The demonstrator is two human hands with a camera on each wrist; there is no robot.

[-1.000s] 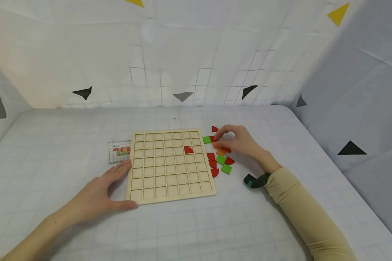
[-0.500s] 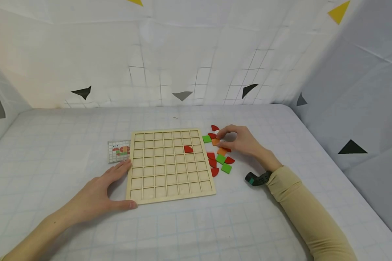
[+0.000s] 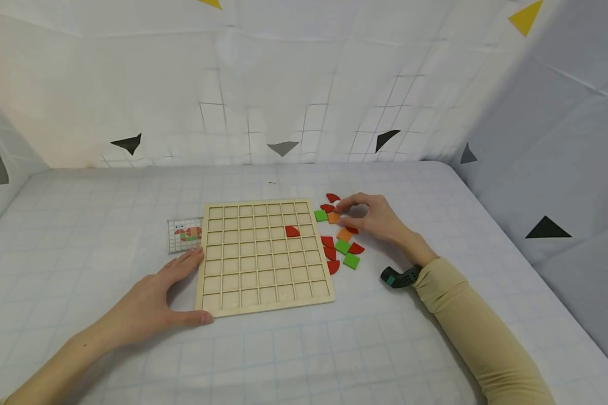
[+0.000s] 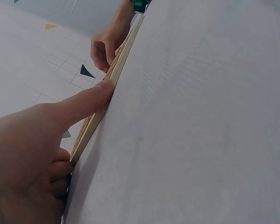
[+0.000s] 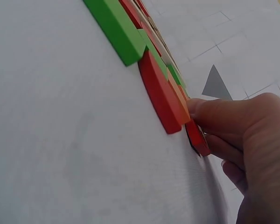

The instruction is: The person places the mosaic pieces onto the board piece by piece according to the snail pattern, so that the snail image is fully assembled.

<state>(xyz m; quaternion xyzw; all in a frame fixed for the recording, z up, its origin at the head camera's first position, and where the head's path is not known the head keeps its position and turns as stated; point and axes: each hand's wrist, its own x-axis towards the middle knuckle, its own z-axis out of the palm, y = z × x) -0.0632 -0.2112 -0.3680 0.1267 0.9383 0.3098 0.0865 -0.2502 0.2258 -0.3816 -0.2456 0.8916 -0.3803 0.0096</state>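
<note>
A pale wooden grid board (image 3: pixel 263 306) lies flat on the table, with one red quarter-circle tile (image 3: pixel 292 232) in a cell at its upper right. My left hand (image 3: pixel 154 301) rests at the board's left edge, thumb on the near corner and fingers along the side. Beyond the board's right edge, my right hand (image 3: pixel 370 214) pinches the corner of an orange square tile (image 3: pixel 332 217) between thumb and forefinger. Under that hand, another red tile (image 5: pixel 198 137) is partly covered. Loose green, red and orange tiles lie around, among them a green square tile (image 3: pixel 351 261).
A small grid card (image 3: pixel 184 233) with a coloured picture lies left of the board, partly behind its edge. A dark device (image 3: pixel 400 277) is worn on the right wrist. White cloth walls with dark and yellow triangles stand behind and beside the table (image 3: pixel 284 360).
The right hand has shifted slightly right from the red tile to the orange square, which has moved a little away and left. Red tiles beside it have shifted left. The left hand stays still.
</note>
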